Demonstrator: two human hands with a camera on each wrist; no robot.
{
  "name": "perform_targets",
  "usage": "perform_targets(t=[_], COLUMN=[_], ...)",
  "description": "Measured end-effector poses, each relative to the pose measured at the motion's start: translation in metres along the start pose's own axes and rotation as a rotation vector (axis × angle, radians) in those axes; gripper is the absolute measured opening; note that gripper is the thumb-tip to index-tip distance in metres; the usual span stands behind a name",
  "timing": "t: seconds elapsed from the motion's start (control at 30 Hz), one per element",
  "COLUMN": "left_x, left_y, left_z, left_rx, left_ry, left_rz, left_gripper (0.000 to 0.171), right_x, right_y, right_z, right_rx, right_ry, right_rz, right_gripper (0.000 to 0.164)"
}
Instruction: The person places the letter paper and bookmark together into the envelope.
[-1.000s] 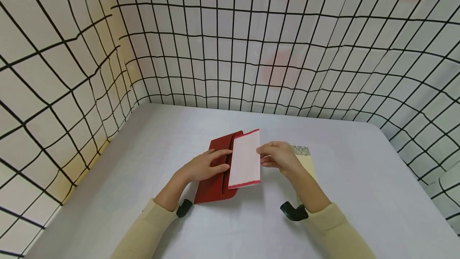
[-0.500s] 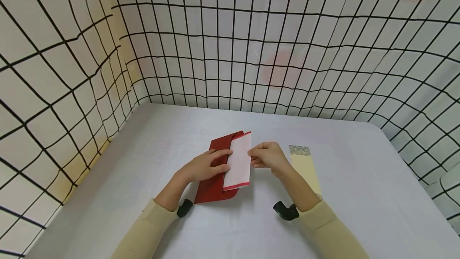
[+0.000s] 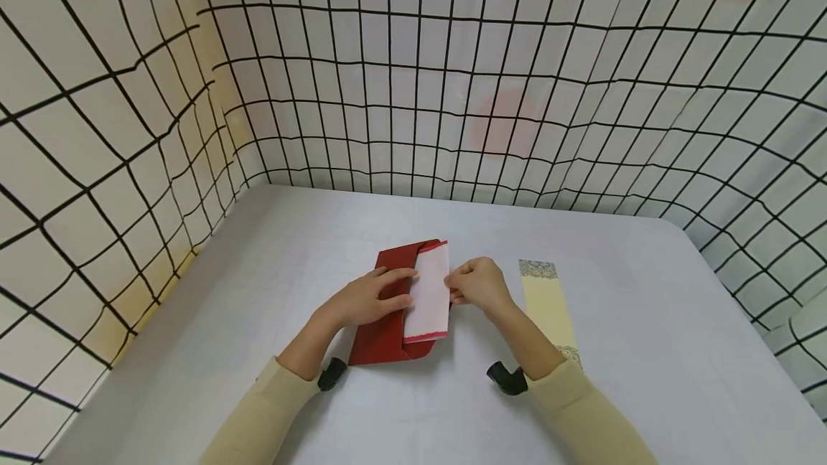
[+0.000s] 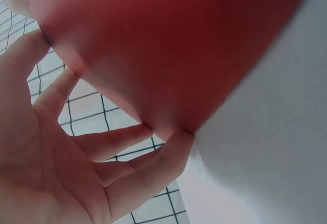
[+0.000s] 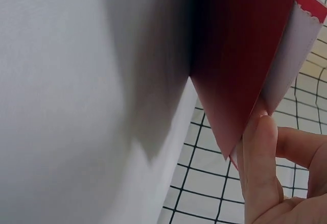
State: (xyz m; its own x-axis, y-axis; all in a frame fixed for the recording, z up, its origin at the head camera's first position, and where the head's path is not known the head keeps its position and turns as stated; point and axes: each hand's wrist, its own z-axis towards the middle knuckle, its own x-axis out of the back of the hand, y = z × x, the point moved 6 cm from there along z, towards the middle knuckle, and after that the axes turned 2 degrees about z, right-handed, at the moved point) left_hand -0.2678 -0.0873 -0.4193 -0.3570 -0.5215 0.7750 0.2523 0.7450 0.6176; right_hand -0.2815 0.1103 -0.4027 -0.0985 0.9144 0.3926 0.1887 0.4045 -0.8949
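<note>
A red envelope (image 3: pixel 395 259) is tilted up off the white table, its flap on the right side. My left hand (image 3: pixel 371 296) grips it from the left. In the left wrist view, fingertips and thumb of that hand (image 4: pixel 97 147) meet the edge of the red envelope (image 4: pixel 153 45). A white card (image 3: pixel 431 293) with pink-red ends sits partly in the envelope, its right part sticking out. My right hand (image 3: pixel 481 284) pinches the card's right edge. The right wrist view has its fingers (image 5: pixel 261 142) against the white card (image 5: pixel 296 50), beside the envelope's flap.
A pale yellow paper strip (image 3: pixel 545 303) with patterned grey ends lies on the table (image 3: pixel 659 321), right of and partly behind my right forearm. Black-lined white sheeting (image 3: pixel 439 92) surrounds the table at the back and sides. A black wrist mount (image 3: pixel 507 379) sits below each wrist.
My right hand has moved left with the card, bringing it further over and into the envelope. The yellow strip is more uncovered. My left hand and the envelope have barely moved.
</note>
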Motion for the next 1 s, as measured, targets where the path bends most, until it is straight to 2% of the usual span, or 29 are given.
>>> perform_targets(t=[0.13, 0.63, 1.0], left_x=[0.000, -0.002, -0.001], left_y=[0.000, 0.000, 0.001], left_z=[0.000, 0.000, 0.001], left_rx=[-0.005, 0.005, -0.003], left_ry=[0.011, 0.018, 0.023], left_rz=[-0.005, 0.020, 0.036], left_gripper=[0.054, 0.054, 0.053], right_x=[-0.009, -0.028, -0.040], right_y=[0.004, 0.012, 0.018], right_z=[0.003, 0.009, 0.012], right_rx=[0.002, -0.114, -0.124], right_ry=[-0.005, -0.082, -0.169], right_rz=[-0.003, 0.129, 0.146], right_gripper=[0.011, 0.010, 0.010])
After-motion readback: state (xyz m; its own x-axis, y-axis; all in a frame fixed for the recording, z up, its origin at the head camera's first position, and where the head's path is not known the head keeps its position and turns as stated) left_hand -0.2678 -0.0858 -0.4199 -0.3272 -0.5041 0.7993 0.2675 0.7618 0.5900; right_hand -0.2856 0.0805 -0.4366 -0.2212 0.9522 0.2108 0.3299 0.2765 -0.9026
